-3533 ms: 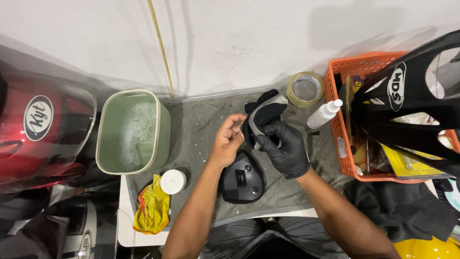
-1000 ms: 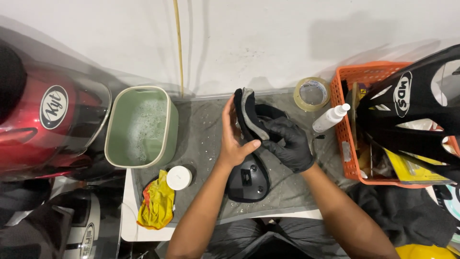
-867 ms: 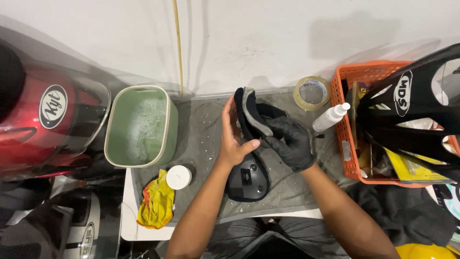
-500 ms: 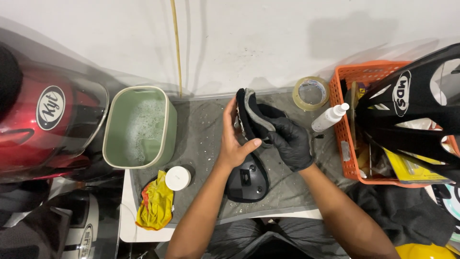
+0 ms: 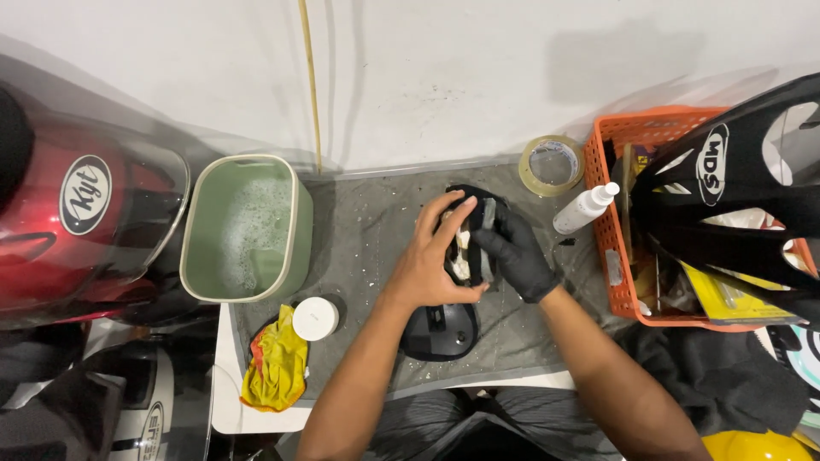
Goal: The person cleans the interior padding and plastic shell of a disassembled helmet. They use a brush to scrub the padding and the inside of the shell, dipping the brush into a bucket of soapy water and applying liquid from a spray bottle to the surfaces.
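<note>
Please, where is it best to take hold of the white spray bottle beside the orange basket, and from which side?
Grip the white spray bottle around its body, coming from the left: it leans with its nozzle against the orange basket, so the right side is blocked.

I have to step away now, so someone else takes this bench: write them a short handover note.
Left hand, bare: grips the black helmet pad from the left.
Right hand, black glove: holds the pad's right side, fingers pressing into it.
Pad is held above the grey mat; a black plastic part lies just below it.
Green tub holds soapy water; spray bottle right, white cap and yellow cloth left.
Done: cannot tell. Left: pad is in hand, not set down.
</note>
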